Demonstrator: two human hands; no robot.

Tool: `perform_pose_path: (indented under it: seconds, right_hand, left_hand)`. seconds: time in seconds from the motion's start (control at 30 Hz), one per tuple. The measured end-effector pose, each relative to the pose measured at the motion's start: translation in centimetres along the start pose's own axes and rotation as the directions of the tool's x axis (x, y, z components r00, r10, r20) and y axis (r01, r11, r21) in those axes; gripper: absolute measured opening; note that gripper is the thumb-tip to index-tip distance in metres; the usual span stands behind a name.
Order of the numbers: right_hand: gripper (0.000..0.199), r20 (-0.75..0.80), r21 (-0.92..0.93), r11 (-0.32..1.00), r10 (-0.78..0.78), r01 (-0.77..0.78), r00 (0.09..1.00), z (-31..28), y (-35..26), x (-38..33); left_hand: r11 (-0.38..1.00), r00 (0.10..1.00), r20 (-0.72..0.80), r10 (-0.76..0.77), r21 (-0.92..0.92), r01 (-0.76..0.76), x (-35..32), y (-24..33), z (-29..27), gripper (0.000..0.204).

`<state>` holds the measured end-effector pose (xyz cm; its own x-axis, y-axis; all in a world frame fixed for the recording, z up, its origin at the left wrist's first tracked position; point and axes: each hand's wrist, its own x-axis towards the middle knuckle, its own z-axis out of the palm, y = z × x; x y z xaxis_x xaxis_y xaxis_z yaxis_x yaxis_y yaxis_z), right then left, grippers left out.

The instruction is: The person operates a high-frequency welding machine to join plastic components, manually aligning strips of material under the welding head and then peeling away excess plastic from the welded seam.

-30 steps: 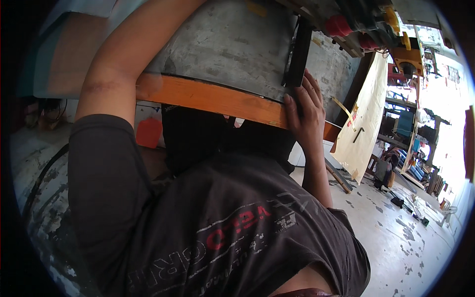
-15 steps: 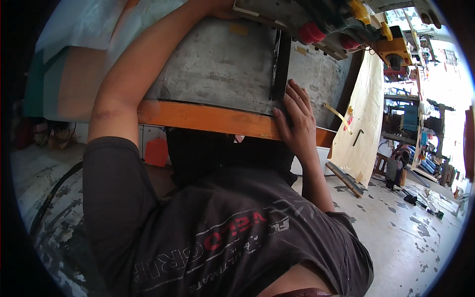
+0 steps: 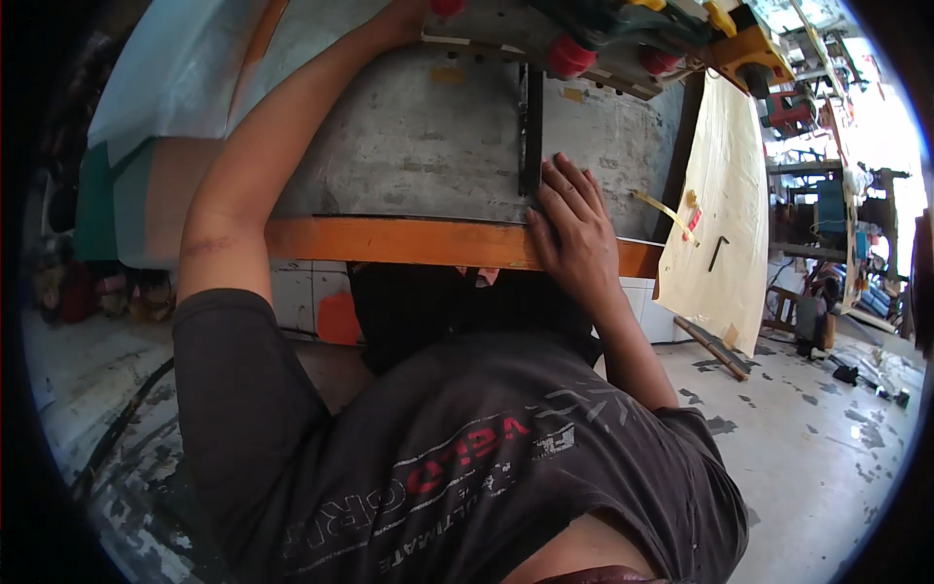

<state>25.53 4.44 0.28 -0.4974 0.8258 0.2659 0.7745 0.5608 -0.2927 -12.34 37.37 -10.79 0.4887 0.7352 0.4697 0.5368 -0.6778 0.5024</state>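
My right hand (image 3: 581,216) lies on the grey metal tabletop (image 3: 418,146) by its near edge, fingers stretched out and nothing in its grip. Its index finger and thumb are beside the near end of a dark straight bar (image 3: 529,136), which runs away from me toward the machine. Whether they touch the bar I cannot tell. My left arm reaches far across the top, and my left hand (image 3: 407,21) is by the left end of the machine's metal base (image 3: 477,39). Its fingers are out of sight, so their hold is hidden.
An orange strip (image 3: 409,238) edges the table toward me. Red knobs (image 3: 571,56) and a yellow control box (image 3: 749,58) belong to the machine at the far side. On the right hangs a cream sheet (image 3: 725,195) with a hex key (image 3: 718,253) on it. Clear plastic sheeting (image 3: 185,68) covers the left.
The whole view has shifted slightly, with the machine lying further left and up in the picture. Both hands keep about the same places on the table.
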Motion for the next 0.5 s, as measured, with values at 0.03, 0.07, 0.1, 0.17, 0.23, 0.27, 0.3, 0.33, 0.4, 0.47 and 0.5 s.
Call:
perform_pose_path:
  seconds: [0.03, 0.07, 0.1, 0.17, 0.23, 0.27, 0.3, 0.33, 0.4, 0.47, 0.5]
  right_hand:
    - [0.038, 0.003, -0.003, 1.000, 0.003, -0.003, 1.000, -0.1, 0.2, -0.1]
    - [0.038, -0.019, -0.001, 1.000, 0.020, -0.020, 1.000, -0.1, 0.3, -0.3]
    - [0.040, -0.013, -0.003, 1.000, 0.015, -0.015, 1.000, -0.2, 0.3, -0.3]
    - [0.041, -0.025, 0.013, 1.000, 0.019, -0.019, 1.000, -0.1, 0.1, -0.5]
    - [0.043, -0.014, 0.002, 1.000, 0.000, 0.000, 1.000, 0.0, -0.1, -0.5]
    - [0.043, -0.031, 0.015, 1.000, 0.019, -0.018, 0.999, 0.1, -0.1, -0.5]
    - [0.042, -0.030, 0.022, 1.000, 0.004, -0.004, 1.000, 0.2, -0.3, -0.5]
    - [0.042, -0.028, 0.017, 1.000, 0.006, -0.005, 1.000, 0.2, 0.0, -0.6]
    - [0.042, -0.044, 0.024, 0.999, 0.028, -0.027, 0.999, 0.2, 0.4, -0.7]
    - [0.042, -0.051, 0.059, 0.998, -0.005, 0.008, 0.999, 0.1, -0.2, -0.4]
    - [0.042, -0.053, 0.057, 0.998, -0.010, 0.013, 0.999, 0.1, -0.1, -0.4]
  left_hand:
    - [1.000, 1.000, -0.031, -0.008, -0.029, 0.007, 1.0, 0.9, -0.3, 0.048]
    - [0.999, 0.998, -0.060, -0.009, -0.051, 0.006, 1.7, 1.8, -0.8, 0.048]
    - [0.998, 0.996, -0.084, -0.016, -0.067, 0.011, 2.1, 2.4, -1.7, 0.047]
    - [0.995, 0.992, -0.118, -0.050, -0.095, 0.039, 2.1, 3.0, -3.9, 0.045]
    - [0.981, 0.985, -0.087, -0.152, -0.135, 0.140, 1.4, 3.7, -6.2, 0.044]
    - [0.954, 0.965, -0.041, -0.260, -0.169, 0.250, 1.2, 4.0, -7.4, 0.041]
    - [0.913, 0.930, 0.001, -0.367, -0.191, 0.361, 0.8, 4.6, -8.9, 0.038]
    - [0.919, 0.938, 0.027, -0.347, -0.190, 0.346, 1.4, 7.0, -8.8, 0.038]
    - [0.857, 0.902, -0.020, -0.431, -0.322, 0.402, 1.4, 13.5, -9.7, 0.035]
    - [0.948, 0.950, 0.159, -0.267, 0.219, 0.230, -2.0, 14.5, -14.4, 0.034]
    - [0.913, 0.924, 0.149, -0.352, 0.271, 0.304, -3.3, 16.9, -14.9, 0.030]
